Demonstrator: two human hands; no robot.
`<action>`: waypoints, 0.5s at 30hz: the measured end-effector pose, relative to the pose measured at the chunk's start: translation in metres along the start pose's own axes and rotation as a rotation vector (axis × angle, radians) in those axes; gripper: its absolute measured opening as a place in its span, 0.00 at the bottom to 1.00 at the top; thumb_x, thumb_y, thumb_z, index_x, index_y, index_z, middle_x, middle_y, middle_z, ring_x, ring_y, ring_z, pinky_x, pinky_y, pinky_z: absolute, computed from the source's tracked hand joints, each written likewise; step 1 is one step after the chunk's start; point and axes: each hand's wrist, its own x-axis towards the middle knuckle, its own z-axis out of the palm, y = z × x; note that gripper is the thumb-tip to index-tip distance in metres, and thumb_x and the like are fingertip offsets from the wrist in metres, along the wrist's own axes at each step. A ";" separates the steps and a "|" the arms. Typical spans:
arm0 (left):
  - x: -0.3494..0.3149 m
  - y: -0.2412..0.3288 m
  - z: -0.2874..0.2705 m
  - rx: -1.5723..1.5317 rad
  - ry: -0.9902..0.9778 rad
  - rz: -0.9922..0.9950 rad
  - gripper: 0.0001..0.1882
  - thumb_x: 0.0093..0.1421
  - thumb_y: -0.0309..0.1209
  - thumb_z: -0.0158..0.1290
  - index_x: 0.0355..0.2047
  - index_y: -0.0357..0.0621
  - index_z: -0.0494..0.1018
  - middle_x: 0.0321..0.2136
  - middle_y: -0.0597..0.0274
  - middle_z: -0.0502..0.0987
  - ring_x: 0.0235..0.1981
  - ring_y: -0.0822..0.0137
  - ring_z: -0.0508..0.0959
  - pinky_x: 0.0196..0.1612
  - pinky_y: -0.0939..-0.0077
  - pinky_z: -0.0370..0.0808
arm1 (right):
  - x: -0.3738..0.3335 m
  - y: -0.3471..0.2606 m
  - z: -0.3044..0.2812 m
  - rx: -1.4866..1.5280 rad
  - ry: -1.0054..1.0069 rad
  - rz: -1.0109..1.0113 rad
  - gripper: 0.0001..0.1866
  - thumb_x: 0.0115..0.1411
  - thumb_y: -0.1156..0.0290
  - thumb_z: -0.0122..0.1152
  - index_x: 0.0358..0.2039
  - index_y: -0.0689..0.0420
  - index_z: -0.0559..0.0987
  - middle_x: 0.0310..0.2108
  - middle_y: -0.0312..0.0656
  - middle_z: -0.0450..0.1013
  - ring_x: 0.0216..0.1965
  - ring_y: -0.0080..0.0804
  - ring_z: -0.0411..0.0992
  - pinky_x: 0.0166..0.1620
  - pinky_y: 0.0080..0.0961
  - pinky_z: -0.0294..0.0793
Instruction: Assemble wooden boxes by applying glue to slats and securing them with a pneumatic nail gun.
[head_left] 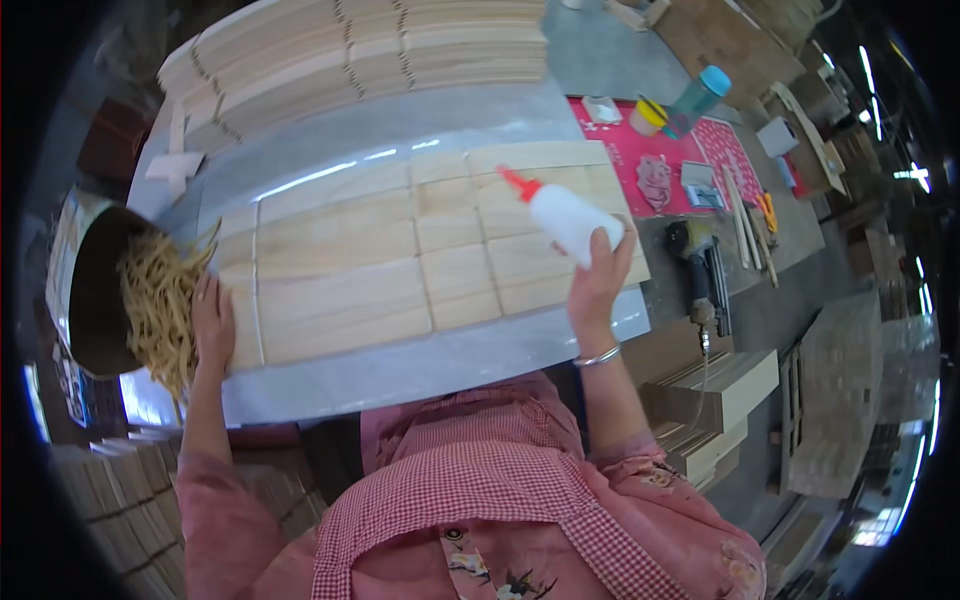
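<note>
Clasping a white bottle (575, 220), the right hand (602, 278) is wrapped around its lower end, with no gap seen between fingers and bottle. The bottle is tilted, its red nozzle (520, 184) pointed away from the body and toward the left. It is held over the right end of the flat wooden boards (340, 275); how high above them cannot be told. A bracelet (598, 357) is worn on the right wrist.

Left hand (213, 325): laid at the left end of the boards, fingers stretched out and close together, nothing seen clasped. Pale yellow strips (160, 300) are heaped just beside it, at the mouth of a bucket (64, 250). The bottle is well apart from this hand, most of the boards' length lying between.

The boards are laid flat on the table (400, 378) and are crossed by thin cords (257, 285). Beyond them, a stack of wood (300, 65) is set. To the right, a pink mat (625, 150) is spread, with a yellow tub (648, 117) placed on it. A nail gun (695, 265) is laid near the boards' right end, thin sticks (740, 215) beside it
</note>
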 end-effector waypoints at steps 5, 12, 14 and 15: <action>-0.016 0.020 -0.026 0.008 0.022 -0.057 0.21 0.68 0.29 0.47 0.58 0.31 0.70 0.64 0.45 0.68 0.63 0.47 0.68 0.65 0.60 0.65 | 0.118 0.021 -0.085 -0.510 0.158 -0.164 0.25 0.56 0.65 0.66 0.48 0.59 0.64 0.46 0.49 0.67 0.44 0.39 0.68 0.50 0.34 0.70; -0.021 0.078 -0.061 0.138 -0.078 -0.047 0.21 0.63 0.26 0.52 0.57 0.35 0.71 0.64 0.47 0.67 0.63 0.47 0.69 0.64 0.60 0.67 | 0.252 0.087 -0.104 -0.916 0.185 -0.066 0.22 0.55 0.63 0.67 0.43 0.59 0.68 0.41 0.49 0.71 0.40 0.44 0.71 0.47 0.35 0.72; -0.030 0.090 -0.066 0.157 -0.076 -0.042 0.23 0.61 0.25 0.54 0.57 0.37 0.71 0.65 0.47 0.67 0.63 0.47 0.69 0.63 0.60 0.67 | 0.264 0.115 -0.112 -1.068 0.128 -0.053 0.21 0.55 0.62 0.68 0.41 0.59 0.70 0.40 0.48 0.72 0.39 0.45 0.72 0.47 0.36 0.73; -0.035 0.101 -0.065 0.138 -0.068 -0.015 0.26 0.60 0.26 0.56 0.59 0.39 0.70 0.65 0.48 0.66 0.63 0.47 0.69 0.63 0.60 0.67 | 0.256 0.124 -0.110 -1.061 0.101 -0.023 0.21 0.55 0.62 0.68 0.41 0.59 0.70 0.40 0.48 0.72 0.39 0.45 0.72 0.47 0.36 0.73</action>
